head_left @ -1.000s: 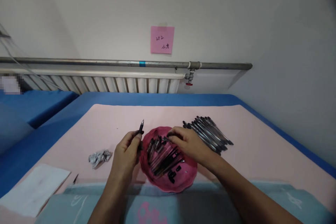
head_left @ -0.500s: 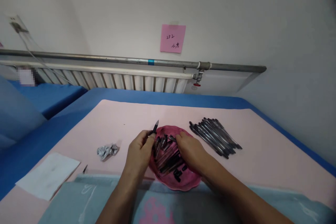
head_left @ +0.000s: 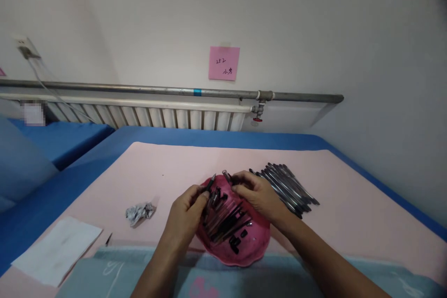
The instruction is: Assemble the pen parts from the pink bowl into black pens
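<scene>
Left grip: the left hand [head_left: 186, 210] pinches a dark pen [head_left: 211, 183] between thumb and fingers, metal tip upward and leaning right; its lower part is hidden by the hand.
Right grip: the right hand [head_left: 257, 194] pinches a clear cap-like piece [head_left: 226, 176] in its fingertips, tilted, just right of the pen tip and apart from it.
Change: half a second ago the right fingers were down among the bowl's pieces; they are now raised with the clear piece, while the left pinch on the pen is unchanged.
Meaning: each hand now has one part, side by side, so the picking-out appears done; the two are not joined.
Pink bowl: beneath both hands, the bowl [head_left: 257, 241] holds slender rods [head_left: 228, 221] and small black pieces [head_left: 234, 244].
Pen row: a bundle of pens [head_left: 288, 186] lies right of the bowl, roughly parallel.
Left side: crumpled paper [head_left: 140, 214], then a white sheet [head_left: 57, 251], on the pink cover [head_left: 167, 163].
</scene>
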Demonstrator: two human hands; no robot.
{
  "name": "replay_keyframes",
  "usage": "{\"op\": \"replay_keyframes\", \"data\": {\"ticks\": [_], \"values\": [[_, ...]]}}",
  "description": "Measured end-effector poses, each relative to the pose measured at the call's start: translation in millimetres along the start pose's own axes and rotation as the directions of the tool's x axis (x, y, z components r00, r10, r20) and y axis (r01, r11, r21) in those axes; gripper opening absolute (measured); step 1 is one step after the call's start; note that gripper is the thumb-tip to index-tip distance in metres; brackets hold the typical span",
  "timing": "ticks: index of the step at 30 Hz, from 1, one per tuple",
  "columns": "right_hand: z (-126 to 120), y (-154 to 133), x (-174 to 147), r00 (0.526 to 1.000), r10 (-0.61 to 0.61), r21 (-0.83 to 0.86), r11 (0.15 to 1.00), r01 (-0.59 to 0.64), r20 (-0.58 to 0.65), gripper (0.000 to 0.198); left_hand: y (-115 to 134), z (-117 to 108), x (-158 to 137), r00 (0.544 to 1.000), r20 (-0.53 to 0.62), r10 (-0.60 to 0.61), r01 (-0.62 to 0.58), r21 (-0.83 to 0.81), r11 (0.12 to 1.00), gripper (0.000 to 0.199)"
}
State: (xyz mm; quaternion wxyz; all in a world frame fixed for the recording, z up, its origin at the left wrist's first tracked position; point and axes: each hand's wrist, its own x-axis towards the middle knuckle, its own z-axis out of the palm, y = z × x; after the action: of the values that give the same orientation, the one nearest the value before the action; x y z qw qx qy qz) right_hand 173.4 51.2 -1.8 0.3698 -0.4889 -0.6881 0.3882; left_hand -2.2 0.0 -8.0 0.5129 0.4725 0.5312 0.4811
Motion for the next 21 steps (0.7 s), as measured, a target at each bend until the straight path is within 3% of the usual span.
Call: {"op": "replay_keyframes", "data": {"ticks": [3,7,12,21], "values": [[-7,2,0,0.974,-0.228,-0.237,0.946,0.221,-0.005,0.016,-3,-1,1,0.998,0.024,0.052,-0.053,0.081,0.995,0.024],[-14,4,0,0.896,-0.423,-0.445,0.783,0.435,0.133,0.021,-3,-4,0,0.994,0.085,0.065,-0.08,0.195,0.978,0.022],[-19,5,-1,0.85,-0.465,-0.541,0.662,0.519,0.247,0.024,-1,-8,0,0.989,0.119,0.091,-0.124,0.311,0.942,0.021],[-15,2,-5,0.799,-0.525,-0.442,0.667,0.6,0.292,0.031,-1,-9,-1,0.979,0.189,0.073,-0.147,0.414,0.898,0.021]]}}
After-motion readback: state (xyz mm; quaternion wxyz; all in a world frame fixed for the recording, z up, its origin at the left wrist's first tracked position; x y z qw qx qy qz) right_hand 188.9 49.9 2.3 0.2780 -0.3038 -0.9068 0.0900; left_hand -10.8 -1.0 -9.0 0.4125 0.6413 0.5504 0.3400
